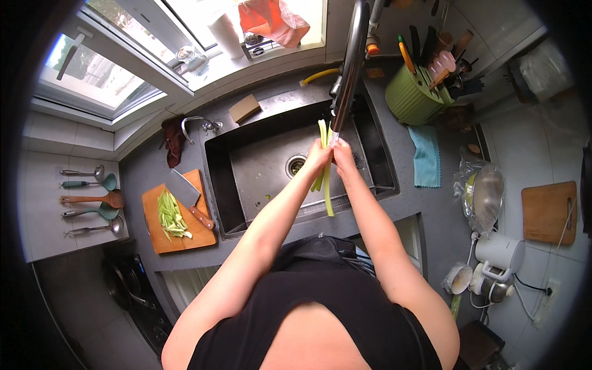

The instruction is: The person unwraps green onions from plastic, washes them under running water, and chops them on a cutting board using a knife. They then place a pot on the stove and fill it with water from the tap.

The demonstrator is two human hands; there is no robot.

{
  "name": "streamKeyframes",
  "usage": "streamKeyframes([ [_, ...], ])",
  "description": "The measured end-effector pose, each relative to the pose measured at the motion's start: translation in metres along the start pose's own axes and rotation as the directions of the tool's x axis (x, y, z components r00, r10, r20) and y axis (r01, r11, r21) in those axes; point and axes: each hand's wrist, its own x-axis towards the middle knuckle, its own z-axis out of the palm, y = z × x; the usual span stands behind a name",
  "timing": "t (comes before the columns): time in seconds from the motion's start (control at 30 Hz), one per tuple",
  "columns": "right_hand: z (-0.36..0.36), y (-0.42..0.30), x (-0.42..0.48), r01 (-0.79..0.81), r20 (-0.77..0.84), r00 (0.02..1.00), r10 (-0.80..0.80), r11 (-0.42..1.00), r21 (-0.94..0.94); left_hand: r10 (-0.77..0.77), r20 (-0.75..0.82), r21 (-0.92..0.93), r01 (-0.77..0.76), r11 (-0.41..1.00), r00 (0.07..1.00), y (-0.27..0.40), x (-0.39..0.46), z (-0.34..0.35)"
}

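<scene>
Over the dark sink [259,162], my left hand [319,155] is closed around several pale green celery stalks [329,194]. My right hand [342,155] is right beside it, near the spout of the tall faucet [347,83]; whether its fingers also grip a stalk is not clear. The stalks run from above my hands down to the sink's front edge. Left of the sink, cut celery pieces [170,213] lie on a wooden cutting board [155,240], with a cleaver [184,187] resting on the board beside them.
A green knife holder [409,99] with knives and utensils stands behind the sink on the right, near a blue cloth [425,157]. A tan sponge block [245,109] and a small curved tap [196,119] are behind the sink. A white kettle [499,252] stands far right.
</scene>
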Motion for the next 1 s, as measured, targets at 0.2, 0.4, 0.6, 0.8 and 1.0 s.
streamKeyframes([
  [0.2,0.011,0.024,0.024,-0.093,-0.365,0.919,0.151,0.981,0.170,0.302,-0.162,0.604,-0.147,0.783,0.939,0.007,-0.021,-0.002],
  [0.4,-0.011,0.031,0.063,-0.066,-0.226,0.952,0.207,0.858,0.509,0.042,-0.126,0.330,0.002,0.944,0.991,0.014,-0.031,-0.006],
  [0.6,0.025,0.020,-0.008,-0.281,0.035,0.956,0.292,0.874,0.397,0.063,-0.207,0.341,0.012,0.940,0.976,0.021,-0.014,-0.019],
  [0.8,0.017,0.020,0.015,-0.058,-0.194,0.970,0.150,0.908,0.414,0.267,0.037,0.591,-0.236,0.771,0.963,-0.013,0.009,-0.015],
  [1.0,-0.036,0.006,0.059,0.012,-0.218,0.958,0.188,0.728,0.685,-0.119,0.321,0.213,0.051,0.976,0.940,0.024,-0.013,-0.018],
])
